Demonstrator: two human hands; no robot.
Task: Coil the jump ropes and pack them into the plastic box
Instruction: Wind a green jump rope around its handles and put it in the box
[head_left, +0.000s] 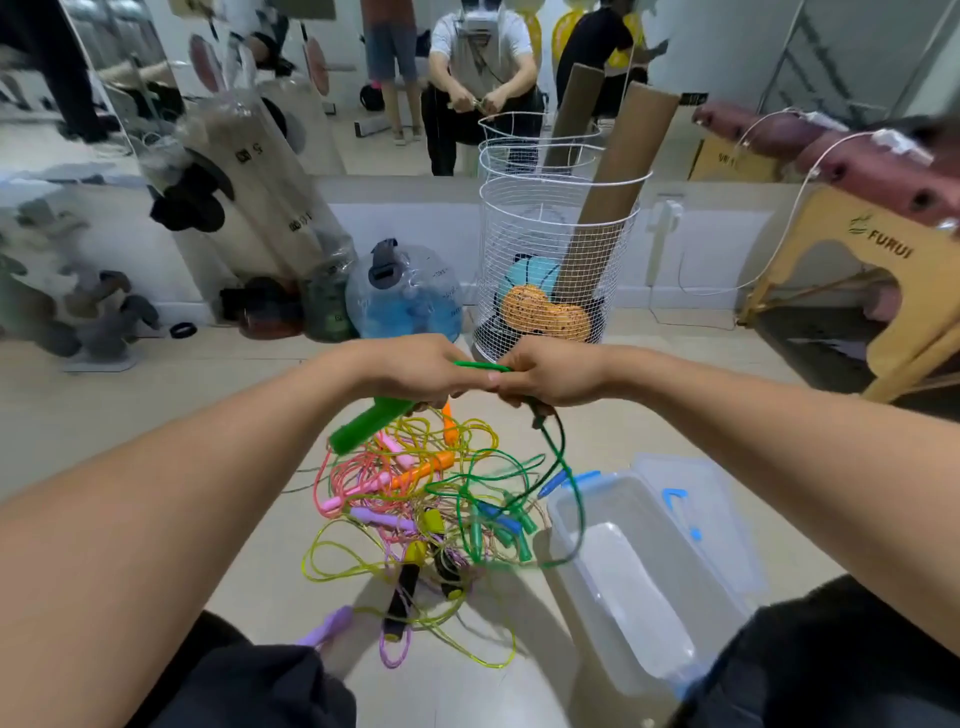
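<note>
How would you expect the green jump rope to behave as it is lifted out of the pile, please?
The green jump rope sags in loose loops, so probably floppy. It crosses the tangled pile, so likely to snag. Its thin cord looks light.

A gym or exercise room: wall mirror (311, 78), weight bags (270, 197), a wire basket (550, 228) of balls, jump ropes (415, 499) on the floor.

Pale floor (156, 415), tangled pile of jump ropes (415, 499), open clear plastic box (639, 587) beside it, wire basket (550, 270) beyond
</note>
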